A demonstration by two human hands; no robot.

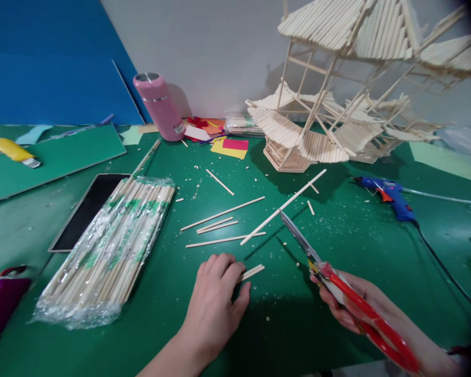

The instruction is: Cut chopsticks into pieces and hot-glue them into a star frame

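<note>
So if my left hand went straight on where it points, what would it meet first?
Probably the long stick lying just past your left hand, though depth is unclear: the raised stick at the scissors may be close too.

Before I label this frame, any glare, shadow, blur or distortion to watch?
Head view: glare streaks the plastic-wrapped sticks; head view: the long stick at the scissors throws a thin shadow on the green table; head view: the pink thermos leans, probably wide-angle distortion; head view: right corners go dark, and the stick model looks soft toward its right end.
</note>
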